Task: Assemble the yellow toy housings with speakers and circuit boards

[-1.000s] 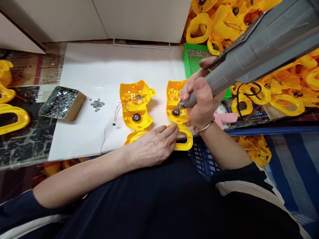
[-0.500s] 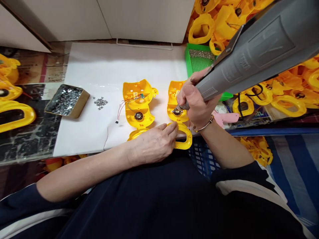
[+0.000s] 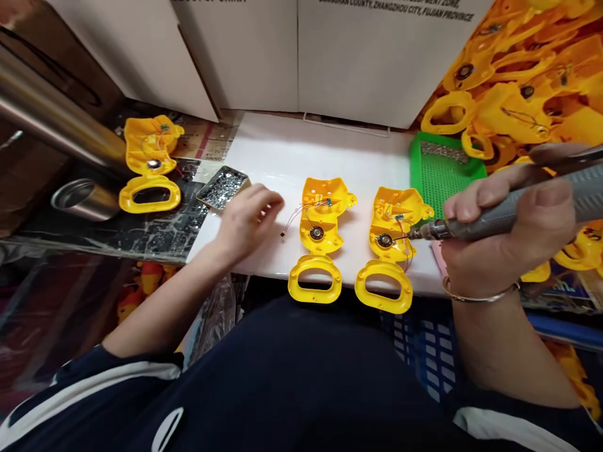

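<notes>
My right hand (image 3: 513, 232) grips a grey electric screwdriver (image 3: 475, 223) that lies nearly level. Its bit points left, close by the round speaker (image 3: 384, 240) in the right yellow plastic shell (image 3: 398, 204); whether it touches cannot be told. My left hand (image 3: 247, 223) hovers over the white sheet beside a tin of small screws (image 3: 225, 188). Its fingers are bent together, and anything between them is hidden. Between my hands lies another yellow plastic shell (image 3: 325, 191), with a speaker, thin wires and a loop-shaped handle.
A green basket (image 3: 417, 163) holding small metal parts stands at the back right, before a heap of yellow shells (image 3: 522, 119). At left lie another yellow shell (image 3: 149, 141) and a steel cup (image 3: 85, 199). White cartons (image 3: 358, 63) border the back of the white sheet (image 3: 273, 144).
My left hand has left the right shell's handle and moved left beside the screw tin. The screwdriver has drawn back from the speaker and tipped lower. The view has swung left.
</notes>
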`<state>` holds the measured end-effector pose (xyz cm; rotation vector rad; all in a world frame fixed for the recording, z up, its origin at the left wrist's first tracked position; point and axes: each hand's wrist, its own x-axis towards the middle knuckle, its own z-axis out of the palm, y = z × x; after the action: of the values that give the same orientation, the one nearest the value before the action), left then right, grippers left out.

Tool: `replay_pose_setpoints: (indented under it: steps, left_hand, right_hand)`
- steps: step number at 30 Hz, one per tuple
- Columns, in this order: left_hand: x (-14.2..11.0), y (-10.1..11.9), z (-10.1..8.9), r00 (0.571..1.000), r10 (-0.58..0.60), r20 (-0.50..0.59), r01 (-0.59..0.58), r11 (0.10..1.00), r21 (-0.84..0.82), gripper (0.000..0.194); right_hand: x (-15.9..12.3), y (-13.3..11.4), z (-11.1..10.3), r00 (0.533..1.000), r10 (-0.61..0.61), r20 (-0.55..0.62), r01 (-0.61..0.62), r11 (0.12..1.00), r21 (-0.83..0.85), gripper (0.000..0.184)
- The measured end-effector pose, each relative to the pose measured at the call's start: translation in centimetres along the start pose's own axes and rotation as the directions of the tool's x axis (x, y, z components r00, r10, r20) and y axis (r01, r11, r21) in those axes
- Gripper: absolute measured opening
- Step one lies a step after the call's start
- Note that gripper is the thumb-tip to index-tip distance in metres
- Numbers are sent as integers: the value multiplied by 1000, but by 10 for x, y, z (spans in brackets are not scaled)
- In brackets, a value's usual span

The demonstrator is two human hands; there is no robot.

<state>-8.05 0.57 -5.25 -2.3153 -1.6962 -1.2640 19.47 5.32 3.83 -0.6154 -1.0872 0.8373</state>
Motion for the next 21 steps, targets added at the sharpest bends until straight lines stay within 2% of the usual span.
replay_pose_setpoints:
  steps: [1,3,5,10,14,17,21]
  left_hand:
    - [-2,-16,-3,998,-64,-7,64,998,21,10]
    - [-7,-39,-6,993,-118,-5,118,991,60,11]
    - [-11,-49,-6,992,-126,20,123,987,104,12]
    - [-10,-44,0,971,-181,159,129,948,292,17]
    - [-8,-42,1,957,-185,222,104,937,333,21]
    - [-11,-45,-1,963,-156,219,85,950,301,19]
    - [-18,-48,-6,987,-115,110,94,979,179,14]
  right_hand:
    - [-1,-1,3,1000,22,22,-23,1000,7,16]
    - [-2,0,8,998,35,60,-37,999,28,14]
    - [-2,4,13,996,8,88,-12,999,47,14]
    - [0,14,19,992,-33,126,29,999,36,19]
    - [-2,13,23,991,-28,133,32,999,-25,18]
    - [-3,10,24,991,19,136,-16,1000,-21,20]
    - [-3,10,24,989,13,147,-20,999,40,23]
